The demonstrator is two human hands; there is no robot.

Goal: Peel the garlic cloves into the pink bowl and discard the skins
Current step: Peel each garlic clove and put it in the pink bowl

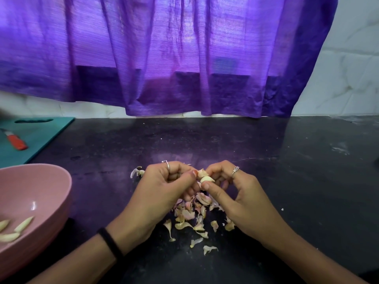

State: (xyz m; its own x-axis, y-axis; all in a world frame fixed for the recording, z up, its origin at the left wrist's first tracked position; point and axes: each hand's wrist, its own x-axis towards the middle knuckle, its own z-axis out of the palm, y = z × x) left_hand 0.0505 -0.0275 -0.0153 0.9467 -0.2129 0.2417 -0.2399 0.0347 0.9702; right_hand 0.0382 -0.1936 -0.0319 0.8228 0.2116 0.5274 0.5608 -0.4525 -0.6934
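My left hand (164, 187) and my right hand (235, 191) meet above the middle of the dark counter. Both pinch one pale garlic clove (206, 178) between thumbs and fingertips, with a flap of skin sticking up from it. Under the hands lies a heap of pinkish garlic skins (194, 218) scattered on the counter. A pink bowl (41, 181) stands at the left edge, and three peeled cloves (22, 224) lie inside it. A bit of garlic remnant (137, 172) lies just left of my left hand.
A teal cutting board (41, 132) lies at the back left with an orange-handled knife (17, 141) on it. A purple curtain (164, 58) hangs over the counter's back edge. White tiled wall (348, 68) stands at the right.
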